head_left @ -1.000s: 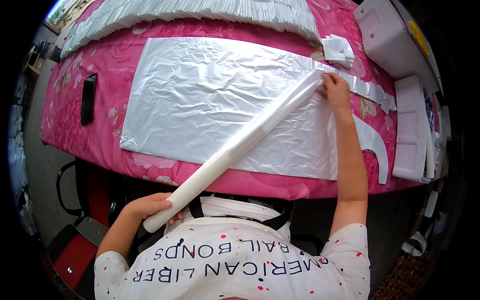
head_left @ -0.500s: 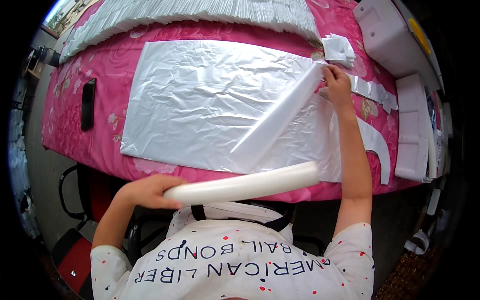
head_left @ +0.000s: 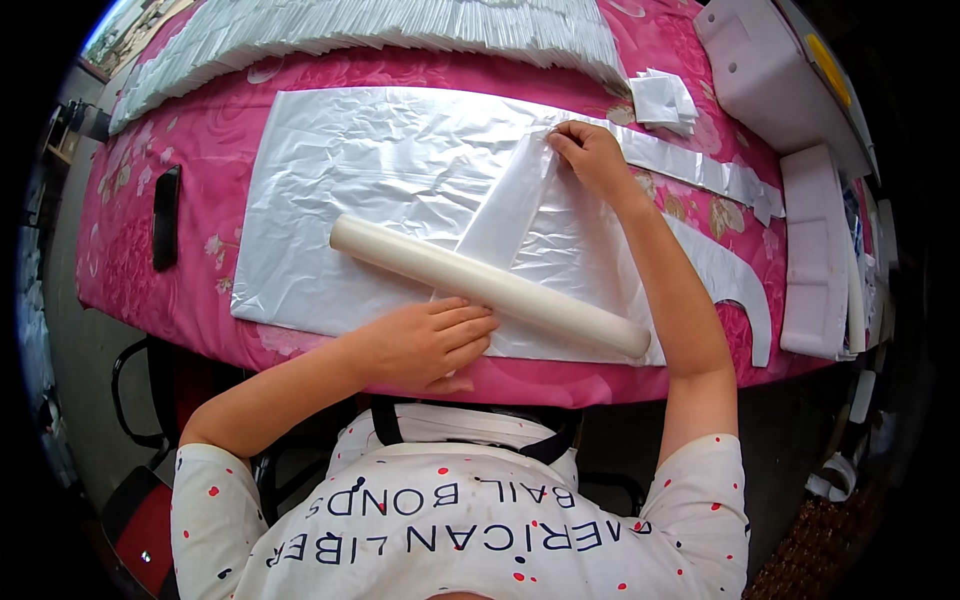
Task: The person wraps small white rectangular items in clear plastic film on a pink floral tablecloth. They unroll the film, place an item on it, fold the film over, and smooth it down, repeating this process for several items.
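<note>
Clock centred on roll, 12 = far side of table.

R hand [head_left: 590,160], 1 o'clock: thumb & index closed in a pinch on film, at top of a folded flap [head_left: 508,208]. We see flap slant down twd 7 & pass under roll.

L hand [head_left: 435,342], 7 o'clock: palm down, fingers out straight, not wrapped around anything. Fingers lie along near side of the roll; we can't tell how hard they press.

White roll [head_left: 490,282], mid-table: lies aslant across film, one end at 10, other at 4 nr table edge.

Under it, silvery-white plastic film sheet [head_left: 350,190]: spread flat, wrinkled, longest reach twd 9–10.

Further out we note: narrow film strip [head_left: 700,172] at 2, just past R hand; curved film piece [head_left: 745,285] at 3, partly behind R forearm. Small stack of folded white film [head_left: 660,100] btwn 1 & 2. Long row of folded white pieces [head_left: 400,28], packed tight, 10 to 1 along far side. Dark phone-like slab [head_left: 166,218] at 9, well apart from film.

All on pink floral tablecloth [head_left: 205,265]. White foam box [head_left: 750,50] at 2, lower foam box [head_left: 812,255] at 3.

Off table: red & black chair [head_left: 145,520] at 8; wearer's white spotted shirt [head_left: 450,540] at 6.
</note>
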`<state>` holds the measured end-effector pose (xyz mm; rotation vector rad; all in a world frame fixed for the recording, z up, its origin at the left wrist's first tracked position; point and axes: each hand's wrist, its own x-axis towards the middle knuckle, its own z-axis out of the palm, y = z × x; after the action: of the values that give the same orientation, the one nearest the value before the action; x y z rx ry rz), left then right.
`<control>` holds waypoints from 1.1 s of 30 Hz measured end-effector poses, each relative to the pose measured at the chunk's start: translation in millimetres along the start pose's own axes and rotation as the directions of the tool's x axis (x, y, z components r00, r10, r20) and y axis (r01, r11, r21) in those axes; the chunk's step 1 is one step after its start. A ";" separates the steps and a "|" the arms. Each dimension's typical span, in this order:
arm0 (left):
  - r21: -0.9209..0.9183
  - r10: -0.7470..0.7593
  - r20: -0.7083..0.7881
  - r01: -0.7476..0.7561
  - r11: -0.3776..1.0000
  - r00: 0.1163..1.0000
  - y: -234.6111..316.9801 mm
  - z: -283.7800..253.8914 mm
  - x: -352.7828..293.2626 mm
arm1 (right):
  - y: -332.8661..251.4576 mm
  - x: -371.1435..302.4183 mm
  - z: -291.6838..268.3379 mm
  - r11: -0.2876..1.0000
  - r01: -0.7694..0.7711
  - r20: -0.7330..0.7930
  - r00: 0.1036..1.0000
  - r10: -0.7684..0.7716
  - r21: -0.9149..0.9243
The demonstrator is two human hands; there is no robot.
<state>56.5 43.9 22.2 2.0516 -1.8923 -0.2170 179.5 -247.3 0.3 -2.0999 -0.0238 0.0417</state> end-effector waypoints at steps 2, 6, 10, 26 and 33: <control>-0.050 -0.071 0.038 0.073 0.996 0.997 4.8 5.8 3.5 | -4.3 3.6 -2.9 0.999 -0.041 0.041 0.998 0.043 -0.025; -0.004 -0.103 0.078 0.104 0.995 0.992 9.6 22.6 -3.1 | -9.7 10.5 -8.4 0.991 -0.128 0.119 0.984 0.131 -0.033; 0.023 -0.119 0.067 0.118 0.993 0.991 15.4 24.9 1.4 | -9.3 5.7 -9.8 0.980 -0.161 -0.094 0.981 0.172 0.112; -0.011 -0.251 0.030 0.251 0.968 0.968 44.6 42.3 9.0 | -29.2 -150.3 16.8 0.644 0.154 -0.034 0.962 -0.269 -0.749; -0.218 -0.008 0.024 0.013 0.976 1.000 12.5 19.4 -6.2 | -0.7 -154.8 -48.8 0.656 -0.084 -0.327 0.910 -0.257 -0.750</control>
<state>37.6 46.6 7.7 1.9200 -1.7834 -0.4333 26.8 -294.3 28.6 -2.9098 0.1339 -0.5735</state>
